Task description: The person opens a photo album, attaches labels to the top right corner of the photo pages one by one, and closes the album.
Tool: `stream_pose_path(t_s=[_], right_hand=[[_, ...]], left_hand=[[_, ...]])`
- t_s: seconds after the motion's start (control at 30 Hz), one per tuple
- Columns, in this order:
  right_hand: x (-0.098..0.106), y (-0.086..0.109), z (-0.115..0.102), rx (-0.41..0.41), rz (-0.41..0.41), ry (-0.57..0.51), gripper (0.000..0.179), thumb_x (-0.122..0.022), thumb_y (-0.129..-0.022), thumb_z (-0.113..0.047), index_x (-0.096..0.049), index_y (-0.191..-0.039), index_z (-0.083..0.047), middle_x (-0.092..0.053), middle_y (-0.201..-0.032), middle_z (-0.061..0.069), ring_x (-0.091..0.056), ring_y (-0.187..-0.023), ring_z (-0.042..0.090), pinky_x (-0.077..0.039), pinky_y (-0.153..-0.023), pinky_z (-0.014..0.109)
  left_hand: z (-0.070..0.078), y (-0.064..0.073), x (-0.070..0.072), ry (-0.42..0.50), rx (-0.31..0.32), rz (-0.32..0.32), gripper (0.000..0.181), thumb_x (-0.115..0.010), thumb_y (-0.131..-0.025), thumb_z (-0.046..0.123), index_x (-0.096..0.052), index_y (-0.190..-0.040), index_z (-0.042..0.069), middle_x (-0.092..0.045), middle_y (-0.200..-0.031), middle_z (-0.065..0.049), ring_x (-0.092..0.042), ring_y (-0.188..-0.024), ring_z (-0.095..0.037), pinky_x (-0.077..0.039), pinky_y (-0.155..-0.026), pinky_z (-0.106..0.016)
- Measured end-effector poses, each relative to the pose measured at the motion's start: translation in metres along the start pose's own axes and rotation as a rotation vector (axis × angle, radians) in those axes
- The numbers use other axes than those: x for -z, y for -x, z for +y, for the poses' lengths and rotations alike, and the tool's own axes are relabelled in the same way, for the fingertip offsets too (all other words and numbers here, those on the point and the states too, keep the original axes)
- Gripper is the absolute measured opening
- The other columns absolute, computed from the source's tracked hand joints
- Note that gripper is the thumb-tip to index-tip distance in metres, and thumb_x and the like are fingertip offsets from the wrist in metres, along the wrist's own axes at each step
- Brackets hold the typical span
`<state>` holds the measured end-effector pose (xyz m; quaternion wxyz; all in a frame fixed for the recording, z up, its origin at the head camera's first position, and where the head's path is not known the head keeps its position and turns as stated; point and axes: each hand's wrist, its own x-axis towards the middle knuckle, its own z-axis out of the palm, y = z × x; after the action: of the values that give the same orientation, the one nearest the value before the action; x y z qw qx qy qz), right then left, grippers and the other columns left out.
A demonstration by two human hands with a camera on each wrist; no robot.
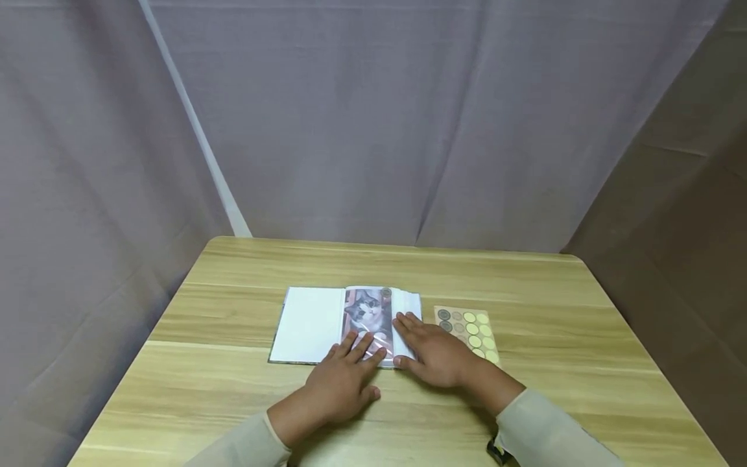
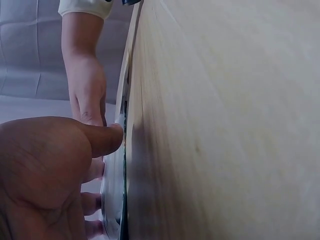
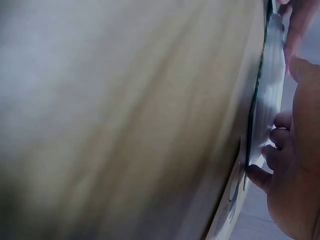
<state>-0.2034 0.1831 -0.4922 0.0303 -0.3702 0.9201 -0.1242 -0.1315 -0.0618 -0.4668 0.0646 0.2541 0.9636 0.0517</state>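
An album (image 1: pixel 312 327) lies spread on the table with a blank white left page. A cat photo (image 1: pixel 366 308) fills part of the right side, with a small round sticker (image 1: pixel 386 292) near its upper right corner. My left hand (image 1: pixel 343 383) rests its spread fingers on the photo's lower part, hiding some of it. Over the white strip right of the photo, my right hand (image 1: pixel 439 355) lies with fingers extended. In the left wrist view, the left thumb (image 2: pixel 107 139) is at the album's near edge. Several right fingers (image 3: pixel 272 155) touch the page in the right wrist view.
A sheet of round stickers (image 1: pixel 474 329), yellow and dark, lies just right of the album, partly under the right forearm. The wooden table (image 1: pixel 245 272) is bounded by grey curtains (image 1: pixel 327 130) at the back and sides. A dark band (image 1: pixel 498 452) shows at the right sleeve.
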Motion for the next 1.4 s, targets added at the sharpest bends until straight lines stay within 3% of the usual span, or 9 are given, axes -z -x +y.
stream_pose_path(t_s=[0.27,0.73,0.87,1.1,1.27,1.4], right_hand=[[-0.005,0.003,-0.004,0.038,0.037,0.038,0.08,-0.038,-0.106,-0.059,-0.03,-0.16,-0.001,-0.026,-0.166,0.016,-0.025,-0.151,0.035,-0.032,-0.116,0.056],[-0.004,0.003,-0.008,0.013,-0.011,0.025,0.082,-0.033,-0.105,-0.064,-0.027,-0.161,-0.005,-0.022,-0.167,0.011,-0.022,-0.153,0.029,-0.03,-0.117,0.053],[-0.004,0.003,-0.009,0.016,-0.012,0.029,0.082,-0.034,-0.105,-0.064,-0.026,-0.161,-0.006,-0.022,-0.167,0.011,-0.022,-0.153,0.029,-0.03,-0.117,0.053],[-0.004,0.004,-0.008,0.022,0.005,0.035,0.081,-0.037,-0.105,-0.062,-0.03,-0.16,-0.003,-0.025,-0.166,0.014,-0.025,-0.152,0.032,-0.032,-0.117,0.053],[-0.005,0.004,-0.008,0.021,0.007,0.037,0.081,-0.036,-0.105,-0.062,-0.029,-0.16,-0.003,-0.025,-0.166,0.015,-0.025,-0.152,0.033,-0.031,-0.117,0.054],[-0.006,0.004,-0.008,0.021,0.006,0.04,0.082,-0.035,-0.105,-0.063,-0.029,-0.16,-0.002,-0.024,-0.166,0.015,-0.024,-0.152,0.033,-0.03,-0.117,0.053]], left_hand=[[-0.005,0.002,-0.001,0.009,-0.009,0.018,0.067,-0.06,-0.1,0.051,-0.039,-0.159,0.027,-0.024,-0.168,-0.007,-0.018,-0.154,-0.036,-0.031,-0.116,-0.057],[-0.012,0.009,0.0,0.026,-0.011,0.055,0.065,-0.062,-0.099,0.048,-0.042,-0.158,0.03,-0.028,-0.167,-0.005,-0.023,-0.153,-0.034,-0.029,-0.116,-0.06],[-0.013,0.01,0.0,0.043,-0.017,0.111,0.065,-0.065,-0.098,0.044,-0.044,-0.157,0.027,-0.033,-0.164,-0.005,-0.029,-0.15,-0.034,-0.031,-0.115,-0.061],[-0.018,0.006,-0.002,0.058,-0.034,0.276,0.066,-0.079,-0.089,0.036,-0.056,-0.147,0.012,-0.054,-0.15,-0.007,-0.051,-0.137,-0.033,-0.041,-0.108,-0.06],[-0.022,0.0,-0.003,0.069,-0.045,0.411,0.062,-0.088,-0.079,0.025,-0.065,-0.135,0.008,-0.068,-0.131,-0.011,-0.067,-0.116,-0.031,-0.054,-0.095,-0.049],[-0.025,-0.003,-0.004,0.082,-0.026,0.461,0.052,-0.086,-0.081,0.017,-0.068,-0.129,0.008,-0.072,-0.122,-0.009,-0.071,-0.104,-0.028,-0.058,-0.087,-0.042]])
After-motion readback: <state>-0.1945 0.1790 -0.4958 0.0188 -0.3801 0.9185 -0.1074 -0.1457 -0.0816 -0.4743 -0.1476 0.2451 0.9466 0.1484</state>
